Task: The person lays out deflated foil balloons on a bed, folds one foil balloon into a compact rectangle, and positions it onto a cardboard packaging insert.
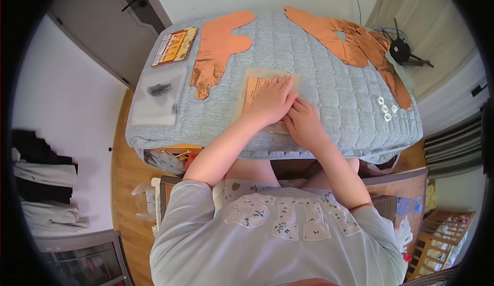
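A flat clear plastic packet with an orange printed sheet inside lies near the middle of the quilted blue-grey cover. My left hand rests flat across it, fingers stretched toward its top edge. Lower right, my right hand presses on the packet's right side, its fingertips close against the left hand. Fingers of both hands are extended, and neither is wrapped round anything. Beyond them lies a flat rose-gold foil balloon; another crumpled foil balloon spreads to the upper right.
A picture pack with lettering and a clear plastic bag with dark print lie at left. Several small white rings sit near the right edge. A black router with cables stands at the back right.
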Motion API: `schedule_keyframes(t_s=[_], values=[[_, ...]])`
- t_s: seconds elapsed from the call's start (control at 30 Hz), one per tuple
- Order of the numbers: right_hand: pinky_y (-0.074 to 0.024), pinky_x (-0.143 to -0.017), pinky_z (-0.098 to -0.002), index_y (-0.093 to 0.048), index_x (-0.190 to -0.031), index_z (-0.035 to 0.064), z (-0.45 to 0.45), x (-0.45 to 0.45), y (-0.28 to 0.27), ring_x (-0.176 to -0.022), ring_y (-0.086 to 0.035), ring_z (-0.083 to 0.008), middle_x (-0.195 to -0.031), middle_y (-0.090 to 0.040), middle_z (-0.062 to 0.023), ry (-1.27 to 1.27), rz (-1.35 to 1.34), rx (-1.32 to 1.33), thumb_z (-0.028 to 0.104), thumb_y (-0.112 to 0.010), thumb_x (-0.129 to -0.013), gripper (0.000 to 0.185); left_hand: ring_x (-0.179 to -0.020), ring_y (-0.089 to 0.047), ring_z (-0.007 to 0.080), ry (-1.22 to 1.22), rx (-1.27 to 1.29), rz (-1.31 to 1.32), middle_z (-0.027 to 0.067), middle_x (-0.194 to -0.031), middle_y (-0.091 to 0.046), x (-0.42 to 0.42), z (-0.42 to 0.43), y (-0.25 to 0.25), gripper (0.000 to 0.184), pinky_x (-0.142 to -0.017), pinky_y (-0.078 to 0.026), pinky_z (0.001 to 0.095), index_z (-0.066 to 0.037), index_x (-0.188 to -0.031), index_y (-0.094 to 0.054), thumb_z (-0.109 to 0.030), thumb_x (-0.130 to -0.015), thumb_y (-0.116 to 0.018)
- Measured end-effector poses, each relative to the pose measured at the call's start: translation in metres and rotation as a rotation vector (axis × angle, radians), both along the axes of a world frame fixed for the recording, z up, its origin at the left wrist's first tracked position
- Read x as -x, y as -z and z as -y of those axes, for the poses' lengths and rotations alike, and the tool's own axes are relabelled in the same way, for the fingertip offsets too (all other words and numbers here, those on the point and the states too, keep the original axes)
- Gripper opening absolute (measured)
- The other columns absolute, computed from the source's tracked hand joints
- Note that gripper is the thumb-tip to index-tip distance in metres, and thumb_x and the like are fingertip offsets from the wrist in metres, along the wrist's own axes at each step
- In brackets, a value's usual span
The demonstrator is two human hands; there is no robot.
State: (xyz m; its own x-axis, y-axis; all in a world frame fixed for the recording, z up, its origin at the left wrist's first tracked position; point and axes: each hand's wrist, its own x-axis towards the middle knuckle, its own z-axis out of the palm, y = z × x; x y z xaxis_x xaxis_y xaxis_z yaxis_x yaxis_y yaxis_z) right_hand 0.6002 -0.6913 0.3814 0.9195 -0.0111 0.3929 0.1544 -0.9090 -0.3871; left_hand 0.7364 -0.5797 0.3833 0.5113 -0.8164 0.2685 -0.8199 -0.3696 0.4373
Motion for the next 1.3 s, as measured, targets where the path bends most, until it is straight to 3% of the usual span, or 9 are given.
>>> schedule_keyframes(t_s=[0.13,0.33,0.77,0.93,0.97,1.0,1.13,1.2,1.3], values=[[-0.0323,-0.116,-0.0581,-0.065,-0.132,0.0034,0.001,0.012,-0.017,-0.135,-0.051,-0.0383,-0.143,-0.058,-0.0186,0.007,-0.029,-0.245,0.023,-0.062,-0.098,0.039,-0.146,-0.038,0.048,-0.006,0.027,-0.076,0.0246,-0.155,-0.046,-0.004,-0.001,0.0,0.062,-0.121,-0.029,0.055,0.001,-0.152,-0.04,-0.039,-0.106,-0.046],[-0.0083,-0.122,-0.0672,-0.062,-0.136,0.0058,-0.015,0.019,-0.023,-0.147,-0.038,-0.0337,-0.148,-0.056,-0.0096,0.032,-0.163,0.025,0.038,-0.061,-0.1,0.048,-0.145,-0.039,0.0485,0.0,0.074,-0.046,0.0237,-0.154,-0.048,0.001,0.001,0.002,0.064,-0.121,-0.028,0.0567,-0.002,-0.154,-0.039,-0.043,-0.106,-0.048],[-0.0044,-0.123,-0.0652,-0.064,-0.134,0.0081,-0.021,0.012,-0.022,-0.15,-0.031,-0.0364,-0.15,-0.054,-0.0103,0.003,-0.23,0.051,0.042,-0.059,-0.101,0.047,-0.146,-0.039,0.0459,0.022,0.024,-0.003,0.0207,-0.157,-0.046,0.004,-0.005,-0.004,0.067,-0.122,-0.028,0.054,-0.005,-0.156,-0.039,-0.047,-0.105,-0.05],[-0.0144,-0.123,-0.0647,-0.075,-0.116,0.0098,0.031,0.037,-0.055,-0.14,-0.048,-0.0328,-0.126,-0.07,-0.0115,-0.132,-0.279,-0.265,0.03,-0.067,-0.098,0.028,-0.148,-0.037,0.0424,0.176,-0.105,0.047,0.017,-0.157,-0.046,0.008,0.007,-0.003,0.064,-0.122,-0.028,0.0525,-0.008,-0.156,-0.04,-0.047,-0.105,-0.047],[-0.0353,-0.116,-0.056,-0.077,-0.107,0.0086,0.049,0.046,-0.047,-0.122,-0.063,-0.031,-0.109,-0.075,-0.012,-0.075,-0.097,-0.215,0.023,-0.069,-0.096,0.02,-0.148,-0.038,0.0415,0.225,-0.123,0.107,0.0162,-0.157,-0.046,0.011,0.012,-0.006,0.064,-0.123,-0.027,0.052,-0.008,-0.156,-0.04,-0.047,-0.105,-0.047],[-0.0353,-0.116,-0.056,-0.077,-0.107,0.0086,0.072,0.054,-0.043,-0.122,-0.063,-0.031,-0.109,-0.075,-0.012,-0.012,-0.079,-0.207,0.023,-0.069,-0.096,0.02,-0.148,-0.038,0.0415,0.288,-0.111,0.124,0.0162,-0.157,-0.046,0.012,0.019,-0.005,0.064,-0.123,-0.027,0.052,-0.008,-0.156,-0.04,-0.047,-0.105,-0.047],[-0.0542,-0.084,-0.0374,-0.076,-0.101,0.0014,0.19,0.083,-0.047,-0.096,-0.072,-0.0292,-0.099,-0.075,-0.017,0.547,0.169,-0.309,0.02,-0.068,-0.095,0.021,-0.149,-0.037,0.0393,0.681,-0.181,0.346,0.0145,-0.16,-0.043,-0.005,0.052,-0.016,0.067,-0.122,-0.029,0.0511,-0.011,-0.155,-0.044,-0.047,-0.1,-0.057],[-0.0546,-0.083,-0.0434,-0.076,-0.099,0.0014,0.267,0.092,-0.042,-0.095,-0.071,-0.0371,-0.101,-0.075,-0.0181,0.757,0.285,-0.271,0.023,-0.068,-0.093,0.024,-0.149,-0.037,0.0385,0.884,-0.175,0.414,0.0142,-0.159,-0.044,-0.014,0.062,-0.03,0.07,-0.122,-0.029,0.0507,-0.011,-0.154,-0.046,-0.048,-0.097,-0.061],[-0.0552,-0.084,-0.0447,-0.077,-0.102,0.0035,0.365,0.095,-0.039,-0.097,-0.071,-0.0376,-0.102,-0.075,-0.017,1.029,0.246,-0.313,0.027,-0.066,-0.093,0.028,-0.149,-0.037,0.0377,0.772,-0.088,0.331,0.0122,-0.158,-0.045,-0.022,0.061,-0.045,0.076,-0.123,-0.028,0.0542,-0.012,-0.151,-0.049,-0.053,-0.09,-0.068]])
